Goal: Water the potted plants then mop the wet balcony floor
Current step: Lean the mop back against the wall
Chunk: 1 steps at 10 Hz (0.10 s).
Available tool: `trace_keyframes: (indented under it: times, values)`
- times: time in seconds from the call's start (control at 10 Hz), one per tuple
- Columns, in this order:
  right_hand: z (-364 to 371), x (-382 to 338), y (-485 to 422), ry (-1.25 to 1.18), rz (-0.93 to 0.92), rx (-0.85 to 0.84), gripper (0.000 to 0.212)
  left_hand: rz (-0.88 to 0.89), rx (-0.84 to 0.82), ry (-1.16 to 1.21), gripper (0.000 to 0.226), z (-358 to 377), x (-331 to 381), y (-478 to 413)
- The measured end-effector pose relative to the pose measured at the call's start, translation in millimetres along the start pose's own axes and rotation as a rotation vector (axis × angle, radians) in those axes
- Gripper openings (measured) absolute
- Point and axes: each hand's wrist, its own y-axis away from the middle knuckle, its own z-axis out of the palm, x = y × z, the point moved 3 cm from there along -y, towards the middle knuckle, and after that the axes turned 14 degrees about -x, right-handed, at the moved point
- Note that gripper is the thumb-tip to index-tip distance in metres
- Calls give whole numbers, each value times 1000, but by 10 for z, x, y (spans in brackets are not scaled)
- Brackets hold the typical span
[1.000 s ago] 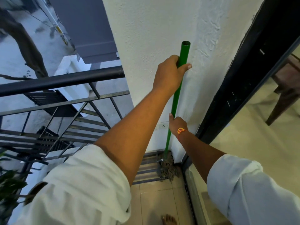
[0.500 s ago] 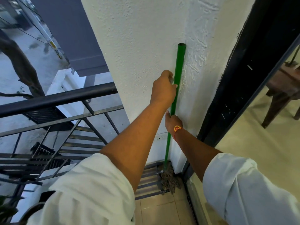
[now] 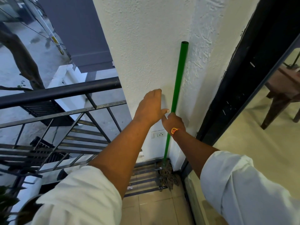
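Two hands at green metal-poled string mop (image 3: 178, 82) leaning upright on white textured wall (image 3: 146, 46): right hand (image 3: 175, 122) gripping it, left hand (image 3: 151, 108) hovering open just beside. Mopping stage, seemingly; next needing left hand closing above right.

The mop (image 3: 177, 88) stands almost upright in the corner of the wall (image 3: 146, 46). Its slim, glossy green handle is a hollow tube, open at the top end, which tips slightly toward 1 o'clock and lies against the plaster. The right hand (image 3: 175, 123) grips the handle a little below its middle. At the foot, toward 6 o'clock, the mop head (image 3: 168, 177) is a bunch of dull brown strings resting on the balcony floor (image 3: 154, 210) at the base of the wall. The floor is laid with pale beige tiles. A potted plant (image 3: 7, 201) shows only partly at 8 o'clock, with dark leaves over a round pot, blurred.
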Motion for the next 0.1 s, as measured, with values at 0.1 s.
trace_keyframes:
  times: [0.1]
  values:
    - [12, -13, 77, 93, -52, 53, 60, -52, -20, -91, 86, 121, -142, 158]
